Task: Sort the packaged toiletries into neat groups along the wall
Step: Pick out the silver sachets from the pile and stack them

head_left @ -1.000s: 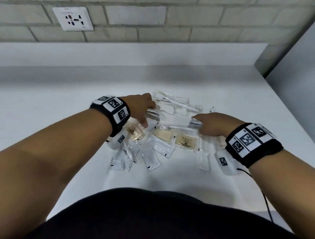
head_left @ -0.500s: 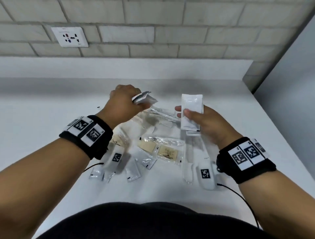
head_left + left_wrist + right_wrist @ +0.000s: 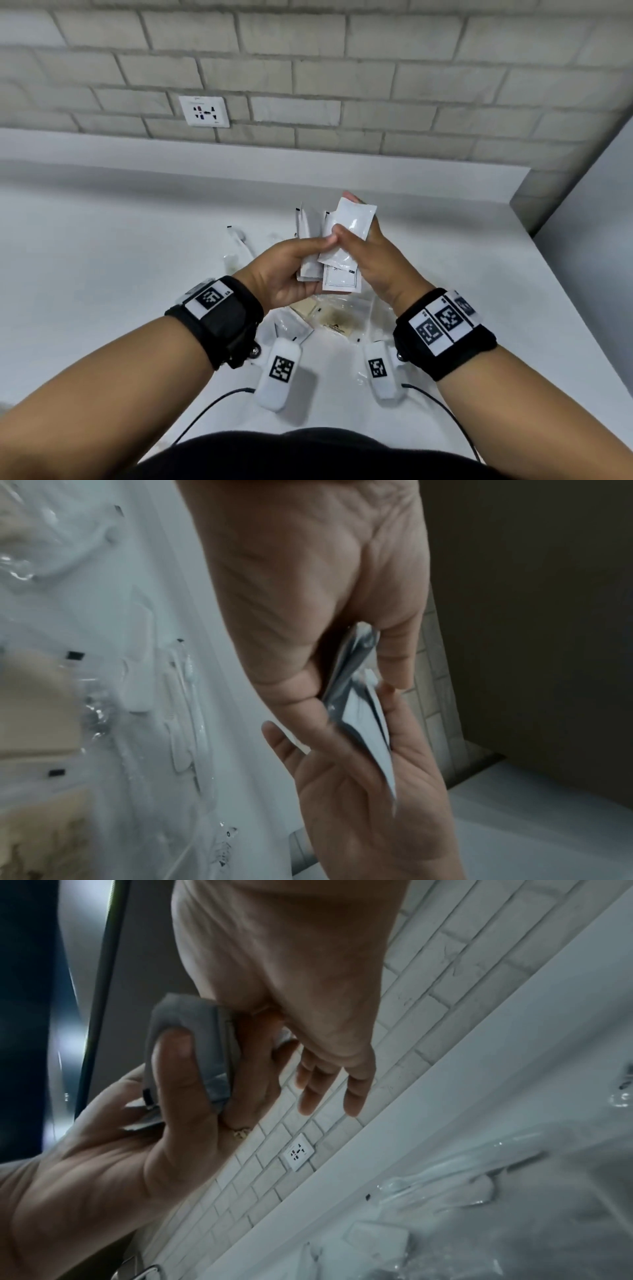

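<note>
Both hands meet above the pile, holding a small stack of white sachets (image 3: 342,270) upright between them. My left hand (image 3: 308,253) grips the stack's left side, thumb across its front. The thumb of my right hand (image 3: 349,240) presses the top sachet (image 3: 356,219), with its fingers behind. In the left wrist view my left hand (image 3: 346,685) pinches the sachets (image 3: 363,723) against the right palm. The right wrist view shows the right hand (image 3: 308,1069) with its fingers stretched behind the grey-looking sachets (image 3: 202,1047). More packaged toiletries (image 3: 334,322) lie on the white counter (image 3: 120,274) below.
Tan soap packets, white sachets (image 3: 291,329) and clear-wrapped long items (image 3: 239,240) lie under and beyond the hands. A raised ledge (image 3: 239,161) runs along the brick wall with a socket (image 3: 204,111). A grey panel (image 3: 599,240) bounds the counter's right side. Cables trail near my body.
Each hand lifted sachets off the pile, and the hands then came together into one stack held above it. The head view tilted up toward the wall.
</note>
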A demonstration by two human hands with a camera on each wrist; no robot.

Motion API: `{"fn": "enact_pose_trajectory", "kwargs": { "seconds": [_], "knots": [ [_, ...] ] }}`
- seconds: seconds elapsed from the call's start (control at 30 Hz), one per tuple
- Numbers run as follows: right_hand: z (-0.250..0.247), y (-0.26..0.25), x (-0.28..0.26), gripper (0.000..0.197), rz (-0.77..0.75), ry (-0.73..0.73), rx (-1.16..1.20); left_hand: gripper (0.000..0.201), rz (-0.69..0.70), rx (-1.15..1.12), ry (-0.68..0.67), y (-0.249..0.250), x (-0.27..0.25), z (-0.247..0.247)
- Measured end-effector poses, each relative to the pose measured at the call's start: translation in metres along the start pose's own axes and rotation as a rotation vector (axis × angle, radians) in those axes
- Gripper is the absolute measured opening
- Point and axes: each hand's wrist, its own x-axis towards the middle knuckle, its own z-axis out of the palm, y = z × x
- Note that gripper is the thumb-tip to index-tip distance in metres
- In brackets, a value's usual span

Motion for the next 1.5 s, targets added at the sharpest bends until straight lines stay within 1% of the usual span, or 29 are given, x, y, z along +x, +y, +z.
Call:
{"fn": "enact_pose_trajectory", "kwargs": {
  "seconds": [0.07, 0.13, 0.17, 0.23, 0.3, 0.33, 0.37, 0.43, 0.47, 0.5, 0.53, 0.6, 0.63, 0.7, 0.8, 0.83, 0.9, 0.97, 1.0, 1.07, 1.1, 1.17, 1.2, 1.23, 1.27, 1.33, 1.4, 1.47, 1.5],
  "knots": [
    [-0.001, 0.001, -0.002, 0.063, -0.046, -0.006, 0.026, 0.03, 0.0, -0.048, -0.002, -0.004, -0.006, 0.001],
    [-0.002, 0.0, -0.004, 0.064, -0.068, 0.013, 0.044, 0.026, 0.001, -0.054, 0.035, -0.006, -0.011, 0.004],
    [-0.003, -0.001, -0.006, 0.06, -0.061, 0.016, 0.05, 0.024, 0.003, -0.041, 0.079, -0.009, -0.013, 0.006],
    [-0.003, -0.001, -0.006, 0.044, -0.049, 0.043, -0.003, 0.022, 0.004, 0.007, 0.172, -0.014, -0.012, 0.008],
    [-0.006, -0.001, -0.003, 0.023, -0.063, 0.128, -0.13, 0.021, 0.02, 0.032, 0.253, -0.019, -0.01, 0.009],
    [-0.009, -0.003, -0.002, 0.015, -0.071, 0.186, -0.156, 0.02, 0.031, 0.031, 0.284, -0.021, -0.01, 0.009],
    [-0.014, -0.004, 0.001, 0.014, -0.088, 0.243, -0.155, 0.019, 0.044, 0.026, 0.312, -0.022, -0.01, 0.008],
    [-0.024, -0.007, 0.004, 0.017, -0.116, 0.351, -0.125, 0.021, 0.075, 0.006, 0.345, -0.021, -0.011, 0.004],
    [-0.029, -0.009, 0.006, 0.014, -0.156, 0.386, -0.109, 0.024, 0.088, -0.009, 0.347, -0.02, -0.012, 0.002],
    [-0.031, -0.009, 0.006, 0.012, -0.229, 0.396, -0.12, 0.026, 0.098, -0.023, 0.337, -0.018, -0.014, 0.0],
    [-0.032, -0.01, 0.004, 0.021, -0.339, 0.377, -0.182, 0.027, 0.103, -0.036, 0.323, -0.016, -0.015, -0.001],
    [-0.026, -0.005, 0.004, 0.045, -0.567, 0.262, -0.46, 0.024, 0.101, -0.058, 0.313, -0.01, -0.019, -0.004],
    [-0.022, 0.0, 0.005, 0.05, -0.641, 0.214, -0.617, 0.022, 0.098, -0.068, 0.316, -0.006, -0.021, -0.004],
    [-0.013, 0.008, 0.009, 0.045, -0.718, 0.195, -0.799, 0.018, 0.096, -0.076, 0.299, 0.0, -0.023, -0.007],
    [-0.001, 0.014, 0.015, 0.048, -0.765, 0.223, -0.85, 0.017, 0.115, -0.043, 0.26, 0.006, -0.027, -0.012],
    [0.004, 0.014, 0.018, 0.051, -0.751, 0.236, -0.837, 0.017, 0.123, -0.019, 0.266, 0.007, -0.028, -0.015],
    [0.01, 0.011, 0.02, 0.058, -0.649, 0.272, -0.741, 0.016, 0.135, 0.016, 0.291, 0.008, -0.03, -0.022],
    [0.016, 0.008, 0.021, 0.055, -0.484, 0.32, -0.497, 0.018, 0.143, 0.026, 0.303, 0.011, -0.033, -0.031],
    [0.019, 0.006, 0.021, 0.049, -0.402, 0.347, -0.364, 0.019, 0.152, 0.033, 0.304, 0.013, -0.034, -0.037],
    [0.023, -0.001, 0.023, 0.03, -0.259, 0.386, -0.19, 0.019, 0.173, 0.045, 0.312, 0.017, -0.036, -0.046],
    [0.024, -0.004, 0.022, 0.02, -0.196, 0.373, -0.141, 0.019, 0.184, 0.047, 0.319, 0.018, -0.036, -0.047],
    [0.036, -0.009, 0.022, 0.011, -0.092, 0.288, -0.091, 0.018, 0.204, 0.055, 0.326, 0.02, -0.037, -0.052],
    [0.042, -0.009, 0.022, 0.008, -0.059, 0.229, -0.097, 0.018, 0.213, 0.063, 0.323, 0.02, -0.038, -0.053],
    [0.049, -0.007, 0.022, 0.009, -0.041, 0.18, -0.124, 0.018, 0.22, 0.071, 0.318, 0.02, -0.038, -0.054],
    [0.056, -0.004, 0.022, 0.014, -0.033, 0.155, -0.151, 0.019, 0.23, 0.083, 0.311, 0.021, -0.039, -0.057],
    [0.065, 0.001, 0.025, 0.017, -0.034, 0.183, -0.13, 0.021, 0.241, 0.093, 0.317, 0.022, -0.041, -0.061],
    [0.065, -0.001, 0.029, 0.012, -0.033, 0.257, -0.036, 0.022, 0.242, 0.089, 0.36, 0.024, -0.043, -0.068],
    [0.059, -0.006, 0.033, 0.012, -0.021, 0.307, 0.068, 0.018, 0.241, 0.113, 0.412, 0.026, -0.045, -0.077],
    [0.056, -0.009, 0.034, 0.014, -0.012, 0.305, 0.113, 0.016, 0.244, 0.126, 0.43, 0.026, -0.047, -0.082]
  ]
}}
